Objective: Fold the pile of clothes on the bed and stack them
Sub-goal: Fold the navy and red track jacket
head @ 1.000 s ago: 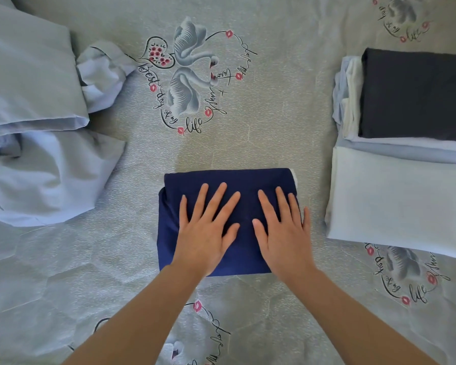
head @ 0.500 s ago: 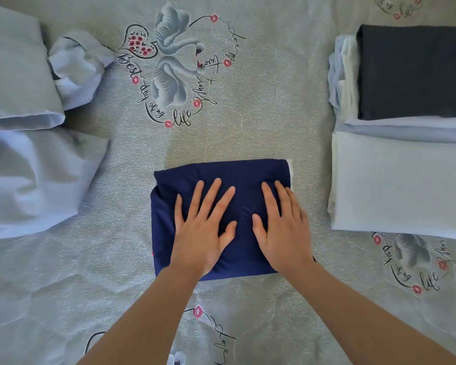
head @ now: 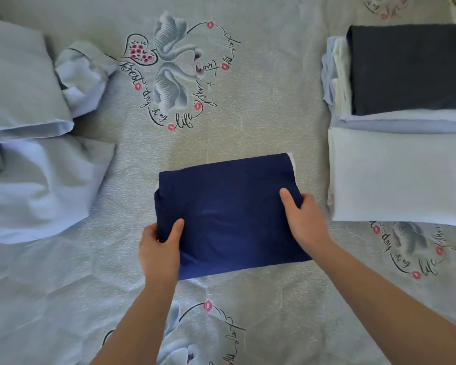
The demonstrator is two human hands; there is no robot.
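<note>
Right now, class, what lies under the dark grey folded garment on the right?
The dark grey garment tops a stack of pale blue and white folded clothes. Only their edges show; how many pieces, and the bed beneath, stay covered.
</note>
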